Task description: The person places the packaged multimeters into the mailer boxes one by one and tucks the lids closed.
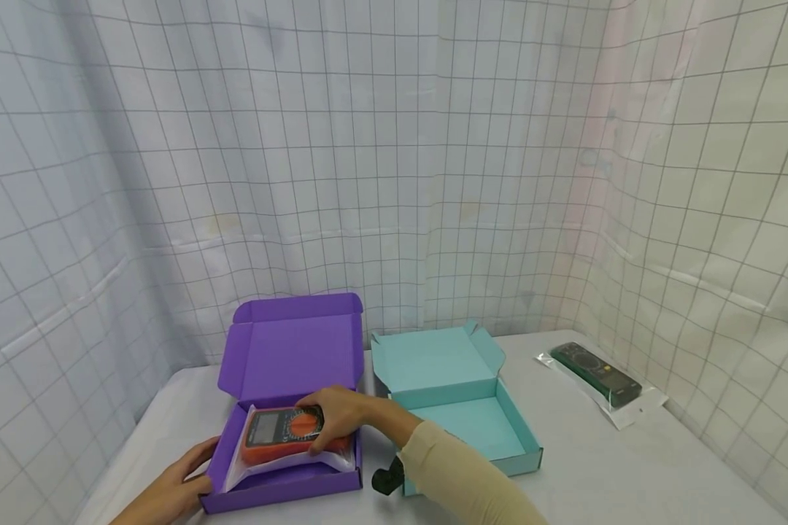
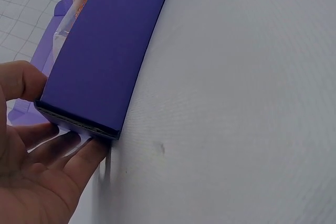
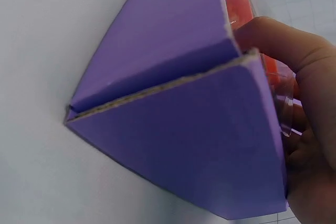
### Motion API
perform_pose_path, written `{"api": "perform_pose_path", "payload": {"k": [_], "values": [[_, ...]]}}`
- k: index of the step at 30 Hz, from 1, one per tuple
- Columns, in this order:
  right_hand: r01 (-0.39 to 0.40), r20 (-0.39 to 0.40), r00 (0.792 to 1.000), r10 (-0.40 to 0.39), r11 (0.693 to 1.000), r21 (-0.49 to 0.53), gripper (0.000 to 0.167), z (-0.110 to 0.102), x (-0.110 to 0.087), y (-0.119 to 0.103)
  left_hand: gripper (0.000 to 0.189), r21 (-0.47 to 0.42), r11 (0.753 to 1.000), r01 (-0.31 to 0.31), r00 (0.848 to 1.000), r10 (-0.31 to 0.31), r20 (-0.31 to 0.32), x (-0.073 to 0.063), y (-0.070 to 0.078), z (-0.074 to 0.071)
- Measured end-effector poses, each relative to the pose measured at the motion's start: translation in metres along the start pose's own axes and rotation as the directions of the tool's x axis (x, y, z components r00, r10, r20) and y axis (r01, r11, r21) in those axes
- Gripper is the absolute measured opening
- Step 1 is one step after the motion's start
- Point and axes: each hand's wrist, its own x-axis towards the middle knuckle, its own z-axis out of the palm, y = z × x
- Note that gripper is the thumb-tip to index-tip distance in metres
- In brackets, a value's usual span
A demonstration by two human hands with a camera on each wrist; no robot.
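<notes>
An open purple cardboard box [image 1: 282, 493] stands on the table at the left, its lid raised at the back. Inside lies an orange-and-black multimeter [image 1: 266, 429] in a clear plastic bag, slightly tilted. My right hand [image 1: 338, 414] reaches over the box's right side and grips the multimeter across its dial end. In the right wrist view, part of the multimeter's orange casing [image 3: 239, 3] shows behind the box corner. My left hand [image 1: 179, 483] holds the box's front left corner. The left wrist view has its thumb at the rim and its fingers against the outer wall.
A teal cardboard box [image 1: 522, 464] stands open to the right, partly behind my right forearm. Farther right, a green-and-black multimeter [image 1: 594, 372] lies in a clear bag. A small black object [image 1: 387, 477] shows beside my right sleeve. Gridded white curtains surround the table.
</notes>
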Motion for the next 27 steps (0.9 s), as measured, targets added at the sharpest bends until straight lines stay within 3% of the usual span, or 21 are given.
{"api": "perform_pose_path", "payload": {"k": [3, 10, 17, 27], "values": [[-0.007, 0.001, 1.000, 0.007, 1.000, -0.011, 0.084, 0.003, 0.001, 0.000, 0.070, -0.001, 1.000, 0.031, 0.999, -0.031, -0.018, 0.000, 0.002, 0.001], [-0.035, -0.002, 0.999, 0.035, 0.999, -0.037, 0.084, 0.007, 0.000, -0.001, 0.072, 0.009, 0.999, 0.031, 0.999, -0.031, -0.026, -0.001, 0.003, 0.003], [-0.081, -0.006, 0.997, 0.081, 0.990, -0.117, 0.085, 0.012, 0.000, -0.002, 0.073, -0.028, 0.996, 0.081, 0.996, -0.081, -0.032, -0.001, 0.005, 0.004], [-0.091, 0.024, 0.995, 0.096, 0.981, -0.174, 0.093, 0.011, -0.001, -0.006, 0.071, -0.007, 0.997, 0.081, 0.996, -0.081, -0.028, -0.001, 0.006, 0.005]]}}
